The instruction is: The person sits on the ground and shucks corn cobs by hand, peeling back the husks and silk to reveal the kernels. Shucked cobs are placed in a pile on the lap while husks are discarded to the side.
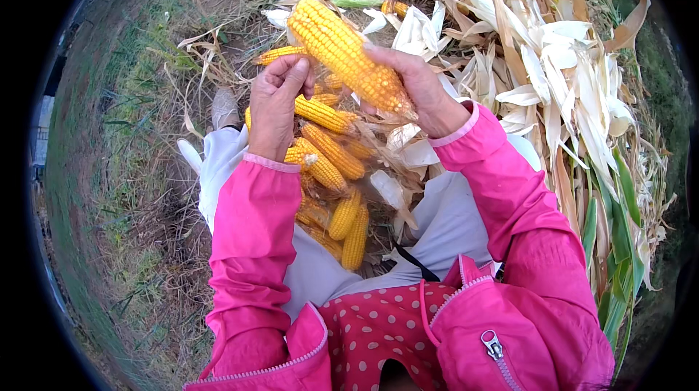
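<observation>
A husked yellow corn ear (pixel 344 47) is held in my right hand (pixel 423 85), with the thumb along its side and its silk-covered end near the palm. Its kernels are bare, and brown silk clings around that end. Just left of the ear is my left hand (pixel 281 96), its thumb and fingertips pinched together. Whether thin silk lies in that pinch is too small to see. Below both hands, between the legs, several husked corn ears (pixel 333 153) lie heaped on the ground. One more husked ear (pixel 281 54) shows just beyond the left hand.
A big heap of pale dry husks (pixel 551 58) and stalks spreads along the right, with green leaves (pixel 620 260) at its near end. Another ear (pixel 394 7) lies among husks at the far side. Grass and dry straw (pixel 136 172) cover the left ground.
</observation>
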`<action>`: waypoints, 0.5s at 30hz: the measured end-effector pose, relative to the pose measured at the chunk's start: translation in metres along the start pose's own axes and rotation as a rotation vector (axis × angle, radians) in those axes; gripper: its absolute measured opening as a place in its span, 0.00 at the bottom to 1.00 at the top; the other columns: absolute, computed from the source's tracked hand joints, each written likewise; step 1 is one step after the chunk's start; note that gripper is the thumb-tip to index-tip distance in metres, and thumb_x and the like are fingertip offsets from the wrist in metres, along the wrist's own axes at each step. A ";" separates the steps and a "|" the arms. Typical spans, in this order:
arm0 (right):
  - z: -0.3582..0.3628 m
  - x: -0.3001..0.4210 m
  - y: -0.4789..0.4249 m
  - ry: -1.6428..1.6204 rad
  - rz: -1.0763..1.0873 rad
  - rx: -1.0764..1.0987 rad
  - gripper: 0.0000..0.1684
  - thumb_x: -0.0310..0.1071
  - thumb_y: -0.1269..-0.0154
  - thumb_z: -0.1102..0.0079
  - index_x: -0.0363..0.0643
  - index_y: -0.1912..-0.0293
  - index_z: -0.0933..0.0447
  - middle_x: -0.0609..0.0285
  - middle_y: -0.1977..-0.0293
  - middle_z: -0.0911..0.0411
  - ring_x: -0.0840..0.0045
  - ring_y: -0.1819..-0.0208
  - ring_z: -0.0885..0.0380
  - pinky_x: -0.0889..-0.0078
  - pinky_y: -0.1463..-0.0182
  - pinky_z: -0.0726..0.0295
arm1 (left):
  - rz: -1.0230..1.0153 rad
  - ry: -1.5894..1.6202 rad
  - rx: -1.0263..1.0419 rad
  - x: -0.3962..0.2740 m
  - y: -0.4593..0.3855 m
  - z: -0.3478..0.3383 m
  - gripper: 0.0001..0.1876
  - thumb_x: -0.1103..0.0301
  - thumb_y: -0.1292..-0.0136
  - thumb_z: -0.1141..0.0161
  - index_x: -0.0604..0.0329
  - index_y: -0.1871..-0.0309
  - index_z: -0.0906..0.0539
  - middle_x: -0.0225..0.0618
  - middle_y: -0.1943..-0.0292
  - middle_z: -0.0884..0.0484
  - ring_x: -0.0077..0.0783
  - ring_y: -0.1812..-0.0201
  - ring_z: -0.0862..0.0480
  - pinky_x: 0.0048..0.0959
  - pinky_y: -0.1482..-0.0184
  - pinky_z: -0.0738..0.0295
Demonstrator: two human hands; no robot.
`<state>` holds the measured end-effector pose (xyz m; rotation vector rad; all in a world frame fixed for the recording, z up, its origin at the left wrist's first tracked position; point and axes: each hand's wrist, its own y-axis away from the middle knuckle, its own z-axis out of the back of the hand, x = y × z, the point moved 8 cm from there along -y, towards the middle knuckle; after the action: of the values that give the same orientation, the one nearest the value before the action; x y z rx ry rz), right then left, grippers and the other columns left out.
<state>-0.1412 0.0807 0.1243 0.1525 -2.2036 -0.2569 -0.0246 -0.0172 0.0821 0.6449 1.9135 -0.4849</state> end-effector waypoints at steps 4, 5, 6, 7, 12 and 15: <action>0.008 -0.004 -0.001 0.065 -0.020 -0.009 0.22 0.45 0.35 0.45 0.35 0.52 0.27 0.57 0.66 0.20 0.80 0.70 0.20 0.81 0.74 0.21 | 0.014 0.259 -0.002 0.000 -0.002 0.006 0.07 0.69 0.32 0.44 0.64 0.60 0.21 0.28 0.73 0.24 0.19 0.72 0.28 0.19 0.68 0.33; 0.009 -0.002 0.000 0.048 -0.018 -0.052 0.22 0.45 0.35 0.45 0.35 0.52 0.27 0.56 0.66 0.20 0.80 0.70 0.20 0.81 0.74 0.22 | 0.001 0.294 0.003 -0.003 -0.003 0.010 0.07 0.69 0.32 0.44 0.64 0.60 0.21 0.28 0.73 0.25 0.20 0.72 0.28 0.19 0.69 0.33; 0.010 0.000 0.001 0.033 -0.013 -0.094 0.22 0.45 0.36 0.44 0.36 0.52 0.27 0.56 0.66 0.20 0.80 0.70 0.20 0.81 0.74 0.22 | -0.013 0.328 0.011 -0.008 -0.005 0.016 0.07 0.69 0.32 0.44 0.64 0.60 0.21 0.28 0.74 0.26 0.20 0.73 0.29 0.20 0.69 0.34; 0.010 0.002 0.002 0.065 -0.007 -0.105 0.22 0.45 0.36 0.44 0.36 0.52 0.27 0.56 0.66 0.20 0.80 0.70 0.20 0.81 0.75 0.22 | -0.026 0.363 0.019 -0.013 -0.007 0.021 0.07 0.68 0.32 0.44 0.64 0.61 0.21 0.27 0.75 0.27 0.20 0.73 0.29 0.20 0.69 0.34; 0.015 0.012 0.004 0.117 0.046 -0.100 0.23 0.45 0.36 0.44 0.36 0.51 0.27 0.56 0.65 0.20 0.79 0.69 0.19 0.81 0.74 0.21 | -0.068 0.475 -0.030 -0.017 -0.009 0.041 0.08 0.68 0.32 0.44 0.65 0.59 0.23 0.27 0.75 0.30 0.22 0.72 0.33 0.22 0.67 0.36; 0.028 0.033 0.006 0.052 0.189 -0.232 0.23 0.44 0.35 0.45 0.34 0.50 0.28 0.56 0.65 0.20 0.77 0.69 0.19 0.80 0.75 0.22 | -0.116 0.522 -0.103 -0.020 -0.009 0.055 0.08 0.68 0.32 0.43 0.65 0.59 0.24 0.28 0.75 0.30 0.22 0.72 0.33 0.22 0.67 0.36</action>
<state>-0.1837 0.0835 0.1343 -0.1750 -2.1013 -0.3952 0.0152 -0.0608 0.0787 0.6367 2.4619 -0.3037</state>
